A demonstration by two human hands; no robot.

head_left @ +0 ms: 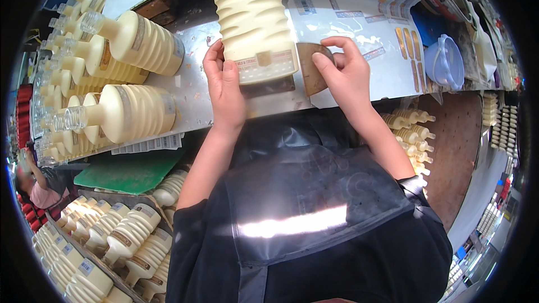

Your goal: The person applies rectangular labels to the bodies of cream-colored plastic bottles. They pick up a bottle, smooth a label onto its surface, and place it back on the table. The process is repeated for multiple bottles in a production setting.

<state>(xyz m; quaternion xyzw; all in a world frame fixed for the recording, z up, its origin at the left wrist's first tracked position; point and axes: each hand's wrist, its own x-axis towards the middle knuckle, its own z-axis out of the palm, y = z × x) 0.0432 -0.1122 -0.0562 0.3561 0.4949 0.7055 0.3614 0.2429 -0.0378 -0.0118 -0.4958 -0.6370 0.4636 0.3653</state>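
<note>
A large cream bottle [255,31] with a rippled body stands before me on the worktable, its top cut off by the upper edge. Gold and pale labels are on its front. My left hand [227,81] grips its lower left side, thumb across the front and fingers curled round the edge. Between thumb and fingers, my right hand [346,73] pinches a thin, flat brown piece, like a scraper [311,64], close against the bottle's lower right side. Whether the piece touches the bottle I cannot tell.
White label sheets [353,22] with gold strips [415,59] cover the table's right part, near a pale blue plastic tub [444,63]. Several similar bottles [149,42] crowd the left. A green board [132,171] and boxed bottles [132,233] are below left. A person [42,193] is far left.
</note>
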